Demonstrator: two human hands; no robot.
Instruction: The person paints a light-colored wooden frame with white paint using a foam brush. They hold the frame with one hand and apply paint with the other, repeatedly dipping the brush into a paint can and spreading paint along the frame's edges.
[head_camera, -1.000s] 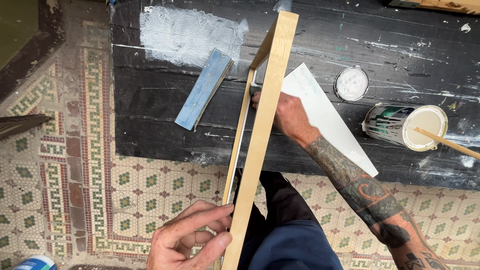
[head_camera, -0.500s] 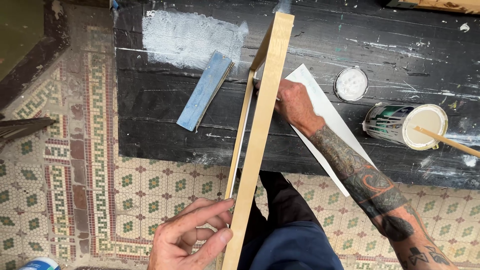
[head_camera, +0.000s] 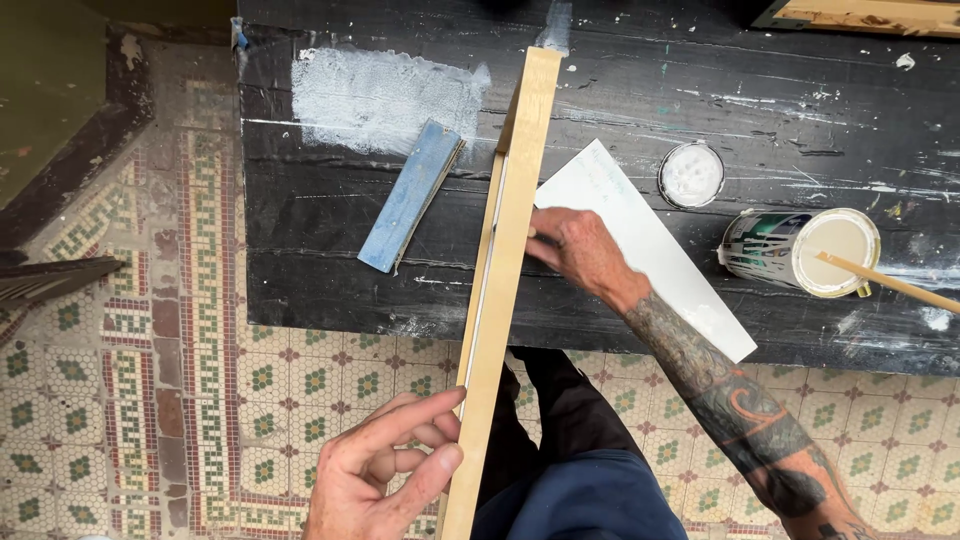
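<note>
A long pale wooden frame (head_camera: 505, 260) stands on edge, its far end resting on the black paint-stained workbench (head_camera: 620, 90) and its near end coming toward me. My left hand (head_camera: 385, 465) steadies the near end, fingers spread against its left side. My right hand (head_camera: 580, 250) presses against the frame's right face at mid-length, fingers closed together; whether it holds something small is hidden. Under that hand lies a white sheet (head_camera: 650, 240) on the bench.
A blue sanding block (head_camera: 412, 195) lies left of the frame near a white paint patch (head_camera: 385, 95). A round white lid (head_camera: 691, 174) and an open paint can (head_camera: 805, 250) with a wooden stir stick (head_camera: 895, 283) sit to the right. Mosaic tile floor (head_camera: 160, 400) lies below.
My right hand has slid along the frame's right side, slightly toward the bench's far side, then back. The left hand keeps its place at the near end.
</note>
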